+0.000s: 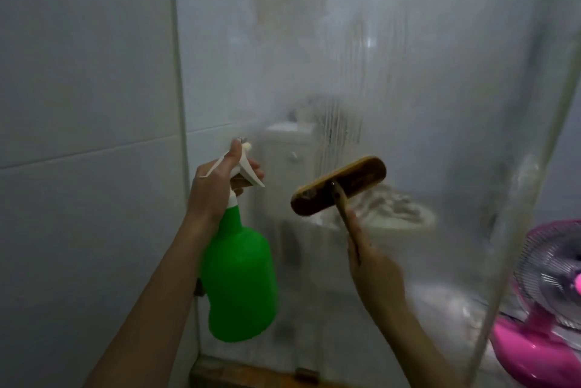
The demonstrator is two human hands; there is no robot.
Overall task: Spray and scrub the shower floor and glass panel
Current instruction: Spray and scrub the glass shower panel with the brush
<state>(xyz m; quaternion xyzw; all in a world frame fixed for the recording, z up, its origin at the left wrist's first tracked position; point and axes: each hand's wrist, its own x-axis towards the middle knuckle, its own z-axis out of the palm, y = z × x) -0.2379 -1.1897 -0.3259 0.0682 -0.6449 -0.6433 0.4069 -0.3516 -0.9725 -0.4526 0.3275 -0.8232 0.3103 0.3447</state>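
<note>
The glass panel [408, 73] stands ahead, and the wall [85, 89] meets it on the left. Before the glass, the left hand [217, 189] holds the bottle [239, 277] near the wall. To its right, the right hand [374, 268] holds the brush [339, 185]. A toilet [292, 152] sits behind the glass. A fan [547, 287] stands far right, past the panel's edge.

Looks like a home bathroom: white wall tiles [78, 73] on the left, a wet, streaked glass panel [408, 89] ahead, a toilet [396, 219] dimly visible through it, a pink fan [547, 280] past the panel's right edge.
</note>
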